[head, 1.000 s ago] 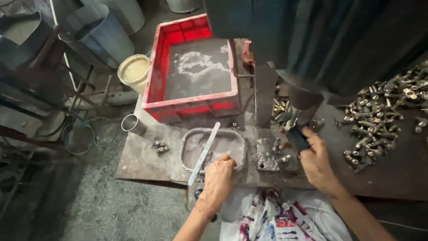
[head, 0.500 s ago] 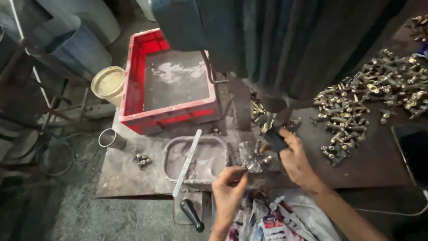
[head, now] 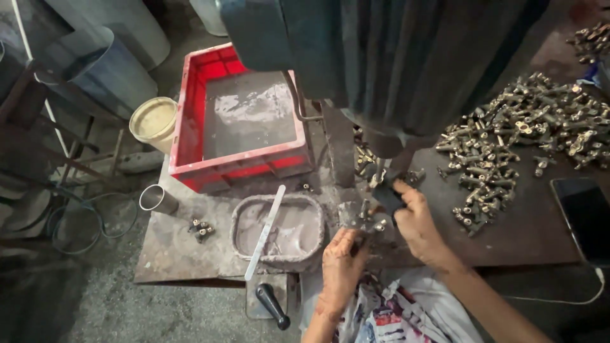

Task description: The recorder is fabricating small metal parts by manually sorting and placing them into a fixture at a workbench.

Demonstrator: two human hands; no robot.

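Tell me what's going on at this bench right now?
A person works at a drill press. The left hand sets a small metal fitting on the fixture below the spindle, while the right hand grips a dark handle. A pile of brass fittings lies to the right; a red crate and grey tray sit left.

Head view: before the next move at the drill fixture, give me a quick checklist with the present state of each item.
1. Left hand at the fixture, fingers on a small fitting: ok.
2. Right hand closed on the dark handle: ok.
3. Fitting seated squarely in the fixture: cannot tell, the hands cover it.
4. Left fingers away from the spindle above: not ok, they are right below it.
5. Supply of brass fittings piled on the bench to the right: ok.
6. Grey tray with the white stick lying across it, apart from both hands: ok.
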